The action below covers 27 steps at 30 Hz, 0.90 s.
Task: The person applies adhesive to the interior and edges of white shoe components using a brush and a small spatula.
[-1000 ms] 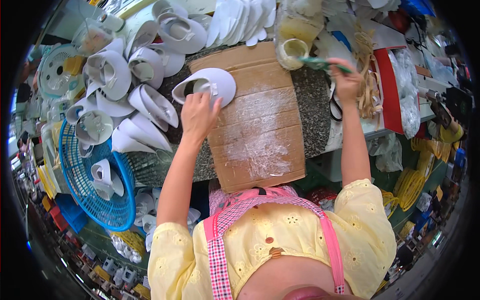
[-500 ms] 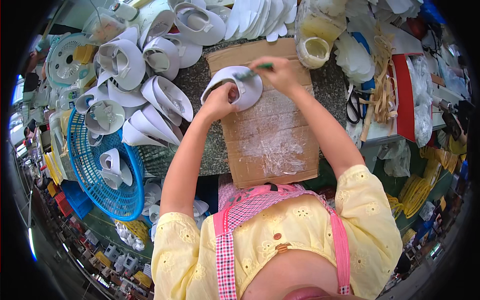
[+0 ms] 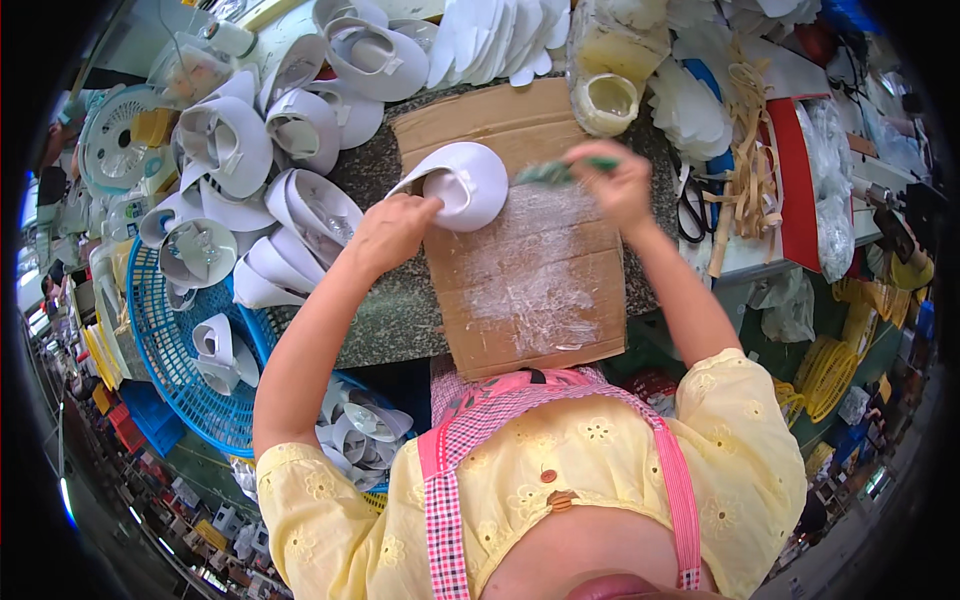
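Observation:
A white curved piece shaped like a sun visor (image 3: 474, 182) is pinched at its left edge by my left hand (image 3: 392, 232). It rests over the upper left part of a brown cardboard sheet (image 3: 480, 318), which is smeared with a whitish residue. My right hand (image 3: 617, 185) is closed round a green-handled brush (image 3: 560, 172). The brush is blurred by motion and sits to the right of the visor, apart from it. Beyond my right hand stands a plastic-wrapped, glue-coated jar (image 3: 606, 104).
Several more white visors (image 3: 228, 145) are heaped on the left, by a blue basket (image 3: 150, 345) holding others. Flat white pieces (image 3: 500, 35) lie at the back. To the right are black scissors (image 3: 692, 210), tan strips (image 3: 752, 150) and a red board (image 3: 797, 190).
My right hand has pulled the brush off the visor to the right. My left hand has shifted left to the visor's edge, and the visor has turned slightly.

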{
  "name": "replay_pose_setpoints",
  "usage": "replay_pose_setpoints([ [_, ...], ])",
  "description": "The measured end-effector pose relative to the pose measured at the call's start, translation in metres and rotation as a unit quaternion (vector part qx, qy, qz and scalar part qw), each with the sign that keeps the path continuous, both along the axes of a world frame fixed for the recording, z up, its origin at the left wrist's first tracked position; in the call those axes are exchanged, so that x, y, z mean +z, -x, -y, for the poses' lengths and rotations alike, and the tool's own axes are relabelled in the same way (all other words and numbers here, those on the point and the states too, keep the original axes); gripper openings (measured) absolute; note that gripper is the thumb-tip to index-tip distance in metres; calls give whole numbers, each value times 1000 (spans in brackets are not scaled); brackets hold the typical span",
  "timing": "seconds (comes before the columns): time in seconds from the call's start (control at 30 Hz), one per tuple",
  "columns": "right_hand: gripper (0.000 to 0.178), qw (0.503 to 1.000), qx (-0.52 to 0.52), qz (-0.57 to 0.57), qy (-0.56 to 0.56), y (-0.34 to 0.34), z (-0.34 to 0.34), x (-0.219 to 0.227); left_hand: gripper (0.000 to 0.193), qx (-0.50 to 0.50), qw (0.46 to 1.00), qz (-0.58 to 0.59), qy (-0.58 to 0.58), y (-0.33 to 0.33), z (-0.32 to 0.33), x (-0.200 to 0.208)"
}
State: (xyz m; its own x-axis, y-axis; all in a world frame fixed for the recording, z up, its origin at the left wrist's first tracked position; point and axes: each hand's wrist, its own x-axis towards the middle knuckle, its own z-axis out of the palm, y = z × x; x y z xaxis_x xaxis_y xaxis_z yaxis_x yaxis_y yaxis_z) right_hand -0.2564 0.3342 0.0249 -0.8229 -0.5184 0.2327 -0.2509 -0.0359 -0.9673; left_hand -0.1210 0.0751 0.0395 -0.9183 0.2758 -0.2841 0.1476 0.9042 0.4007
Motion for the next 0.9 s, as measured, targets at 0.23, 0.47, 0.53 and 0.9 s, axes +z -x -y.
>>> replay_pose_setpoints([
  [0.23,6,958,-162,-208,-111,77,-29,34,66,284,906,110,-294,10,-71,-22],
  [0.47,7,984,-102,144,-6,13,-29,25,80,368,598,294,-649,27,-58,-5],
  [0.53,8,983,-8,182,30,-6,4,15,88,352,604,282,-657,28,-58,1],
  [0.9,8,976,77,185,88,-2,28,36,95,352,496,203,-767,16,-52,27],
])
